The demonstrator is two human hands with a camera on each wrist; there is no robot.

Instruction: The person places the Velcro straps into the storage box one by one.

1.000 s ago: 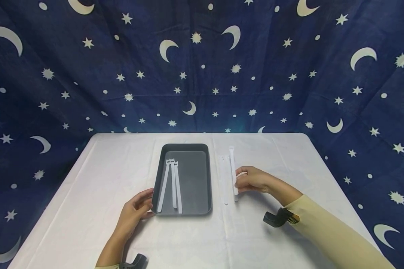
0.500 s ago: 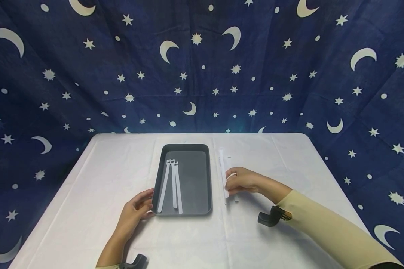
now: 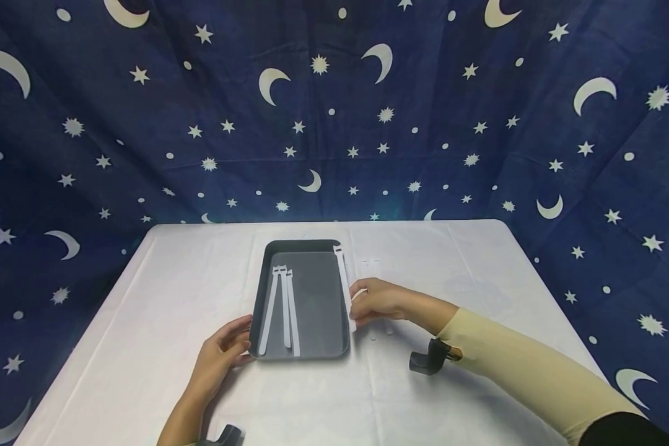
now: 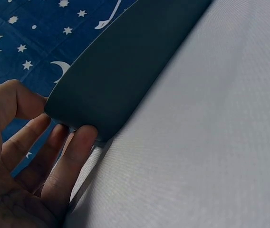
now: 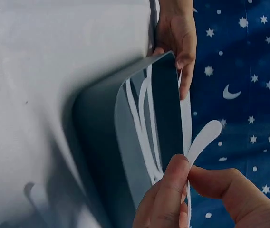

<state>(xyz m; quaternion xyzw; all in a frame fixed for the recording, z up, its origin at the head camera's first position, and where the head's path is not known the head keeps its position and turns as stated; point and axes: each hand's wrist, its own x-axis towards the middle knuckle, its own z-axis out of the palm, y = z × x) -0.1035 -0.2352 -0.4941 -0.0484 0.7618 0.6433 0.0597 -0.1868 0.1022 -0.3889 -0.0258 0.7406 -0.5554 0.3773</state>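
A white cable tie strap (image 3: pixel 342 279) with a slotted head is pinched between thumb and fingers of my right hand (image 3: pixel 380 298). In the head view it overlaps the right rim of the dark grey tray (image 3: pixel 319 310), and its rounded tail (image 5: pixel 206 135) sticks out past the fingertips in the right wrist view. Three similar white straps (image 3: pixel 286 313) lie lengthwise inside the tray, left of its middle. My left hand (image 3: pixel 217 353) holds the tray by its near left corner, thumb at the rim and fingers against the outer wall (image 4: pixel 97 80).
White straps (image 3: pixel 373 333) lie on the white tablecloth (image 3: pixel 290 402) right of the tray, partly hidden by the right hand and hard to make out against the cloth. A dark blue curtain (image 3: pixel 334 142) with moons and stars hangs behind the table.
My right hand has carried its strap leftward, from above the straps on the table to the tray's right rim. The left hand and the tray have stayed in place.
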